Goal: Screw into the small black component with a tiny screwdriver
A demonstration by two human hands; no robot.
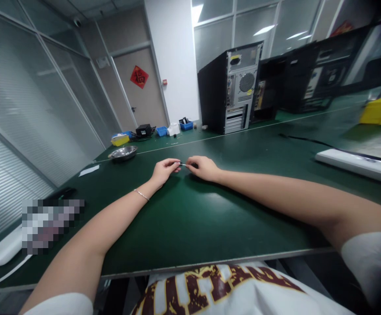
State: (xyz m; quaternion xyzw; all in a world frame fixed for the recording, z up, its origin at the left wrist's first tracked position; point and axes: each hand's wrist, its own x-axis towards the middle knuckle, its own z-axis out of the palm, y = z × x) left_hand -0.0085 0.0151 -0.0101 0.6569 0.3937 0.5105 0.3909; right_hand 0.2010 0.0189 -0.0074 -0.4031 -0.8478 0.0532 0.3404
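Probably for steadiness, the left fingers [173,167] pinch a small dark piece [180,163], while the right fingers [193,159] grip a thin tool [195,165] directed toward it.

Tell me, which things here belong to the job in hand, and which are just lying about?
Seemingly in use (both too small to identify):
small dark piece, at the left hand
thin pale rod, at the right hand

Apparently just lying about:
metal bowl
computer tower
long white bar
yellow bin
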